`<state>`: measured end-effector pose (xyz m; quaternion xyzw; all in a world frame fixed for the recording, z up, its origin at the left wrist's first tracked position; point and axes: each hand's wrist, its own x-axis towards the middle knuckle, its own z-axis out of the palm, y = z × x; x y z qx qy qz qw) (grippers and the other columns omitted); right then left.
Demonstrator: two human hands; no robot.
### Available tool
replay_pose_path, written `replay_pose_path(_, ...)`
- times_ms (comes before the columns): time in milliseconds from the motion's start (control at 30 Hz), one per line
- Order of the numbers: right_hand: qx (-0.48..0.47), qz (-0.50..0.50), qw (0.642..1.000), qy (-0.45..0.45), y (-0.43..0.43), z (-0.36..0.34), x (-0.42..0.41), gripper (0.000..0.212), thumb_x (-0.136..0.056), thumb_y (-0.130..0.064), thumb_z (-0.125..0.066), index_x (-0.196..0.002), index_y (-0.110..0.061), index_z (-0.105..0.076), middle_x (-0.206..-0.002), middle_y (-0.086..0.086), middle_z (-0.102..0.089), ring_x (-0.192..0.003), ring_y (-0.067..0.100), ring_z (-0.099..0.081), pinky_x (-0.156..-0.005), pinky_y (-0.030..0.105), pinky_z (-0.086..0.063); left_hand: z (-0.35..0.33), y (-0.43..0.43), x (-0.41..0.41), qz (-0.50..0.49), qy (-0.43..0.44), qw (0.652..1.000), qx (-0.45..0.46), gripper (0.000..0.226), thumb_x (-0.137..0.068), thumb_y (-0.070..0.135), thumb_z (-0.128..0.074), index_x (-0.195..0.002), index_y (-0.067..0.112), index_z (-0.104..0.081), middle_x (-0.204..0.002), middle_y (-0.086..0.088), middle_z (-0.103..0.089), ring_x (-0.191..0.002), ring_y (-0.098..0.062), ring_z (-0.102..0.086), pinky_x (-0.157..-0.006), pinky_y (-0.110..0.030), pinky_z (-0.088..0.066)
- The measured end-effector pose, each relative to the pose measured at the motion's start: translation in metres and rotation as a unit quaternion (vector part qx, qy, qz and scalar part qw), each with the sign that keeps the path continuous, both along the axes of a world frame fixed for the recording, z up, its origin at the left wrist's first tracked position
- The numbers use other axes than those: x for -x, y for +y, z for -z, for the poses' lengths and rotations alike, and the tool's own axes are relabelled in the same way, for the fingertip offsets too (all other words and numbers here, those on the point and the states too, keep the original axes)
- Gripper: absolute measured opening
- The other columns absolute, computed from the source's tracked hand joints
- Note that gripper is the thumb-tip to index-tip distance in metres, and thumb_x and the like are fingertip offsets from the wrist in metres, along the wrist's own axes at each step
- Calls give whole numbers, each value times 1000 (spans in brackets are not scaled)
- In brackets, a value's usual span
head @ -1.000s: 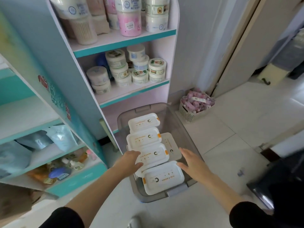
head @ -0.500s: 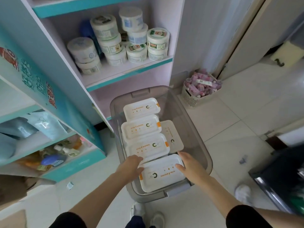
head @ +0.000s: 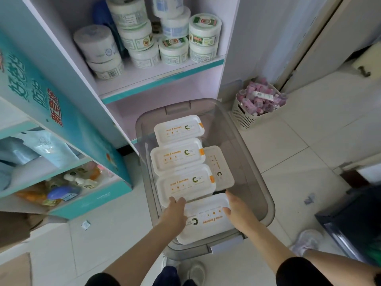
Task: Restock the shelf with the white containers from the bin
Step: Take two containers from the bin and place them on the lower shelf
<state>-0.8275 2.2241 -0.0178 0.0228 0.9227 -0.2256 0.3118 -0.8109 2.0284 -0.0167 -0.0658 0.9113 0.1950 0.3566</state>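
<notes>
White containers (head: 182, 152) stacked in grey bin (head: 255, 168), centre frame. Left hand (head: 175, 211) and right hand (head: 237, 207) clasping nearest container (head: 206, 218) by its ends, low in bin. Shelf (head: 160, 76), upper centre, carrying only round tubs (head: 173, 49); restocking seemingly barely begun.

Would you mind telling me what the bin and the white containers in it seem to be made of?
The bin looks like translucent grey plastic: the floor and containers show through its smooth walls. The nearest white container, held between both hands, looks like matte white plastic or foam with a moulded rim; which of the two cannot be told.
</notes>
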Motion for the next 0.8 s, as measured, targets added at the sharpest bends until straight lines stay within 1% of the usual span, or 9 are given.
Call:
replay_pose_path(200, 10, 8, 1000, 17, -1, -4, 4, 44, -95, -13, -41, -137, -20, -32, -119, 11, -52, -104, 21, -57, -83, 31, -51, -2, -6, 10, -40, -2, 999, -21, 37, -94, 15, -47, -130, 16, -43, -133, -10, -36, -110, -30, -54, -95, -38, -51)
replay_pose_path(300, 13, 6, 999, 48, -1, -15, 12, 35, -95, -12, -40, -130, -16, -40, -114, 14, -53, -99, 25, -58, -80, 34, -53, -12, -10, 20, -41, 10, 999, -29, 37, -94, 15, -49, -130, 15, -46, -133, -12, -37, -112, -35, -53, -93, -42, -52)
replay_pose_path(333, 15, 6, 998, 53, -1, -20, 12, 33, -95, -12, -40, -127, -15, -42, -113, 15, -53, -98, 26, -58, -79, 35, -54, -16, -10, 20, -41, 10, 999, -27, 37, -94, 16, -50, -130, 15, -47, -133, -13, -38, -112, -35, -53, -93, -41, -52)
replay_pose_path(433, 14, 0, 997, 79, 1, -28, 11, 32, -94, -10, -40, -126, -14, -43, -112, 18, -55, -96, 29, -59, -79, 38, -55, -25, -9, 23, -44, 16, 999, -26, 38, -93, 19, -53, -130, 13, -50, -132, -14, -44, -114, -34, -53, -94, -36, -48)
replay_pose_path(500, 15, 2, 996, 93, 2, -35, 13, 36, -94, -10, -39, -130, -15, -42, -114, 18, -55, -97, 29, -58, -79, 38, -54, -32, -9, 25, -47, 19, 998, -41, 38, -92, 20, -55, -129, 9, -53, -131, -14, -50, -115, -32, -55, -95, -35, -46)
replay_pose_path(633, 9, 1, 992, 129, 2, -55, 21, 40, -96, -11, -36, -136, -17, -39, -113, 16, -53, -92, 25, -57, -73, 34, -52, -46, -12, 32, -62, 21, 995, -81, 33, -89, 28, -60, -114, 7, -61, -116, -11, -64, -104, -28, -61, -90, -38, -51)
replay_pose_path(700, 11, -1, 989, 148, 0, -66, 27, 38, -96, -10, -36, -134, -16, -41, -113, 17, -54, -94, 27, -57, -75, 36, -52, -54, -13, 37, -43, 25, 995, -88, 32, -88, 31, -60, -110, 7, -62, -112, -11, -65, -102, -27, -61, -92, -39, -53)
replay_pose_path(733, 14, 1, 988, 155, -1, -71, 31, 38, -96, -10, -36, -134, -15, -41, -114, 17, -53, -96, 27, -56, -77, 36, -52, -59, -14, 38, -38, 28, 994, -94, 31, -89, 30, -59, -109, 6, -61, -112, -11, -64, -102, -26, -60, -92, -37, -52)
replay_pose_path(800, 21, 7, 986, 163, -5, -82, 41, 39, -97, -11, -37, -135, -14, -40, -118, 17, -52, -103, 28, -54, -84, 37, -49, -70, -17, 43, -37, 45, 992, -110, 28, -91, 25, -57, -110, 5, -60, -110, -9, -63, -99, -24, -59, -86, -34, -50)
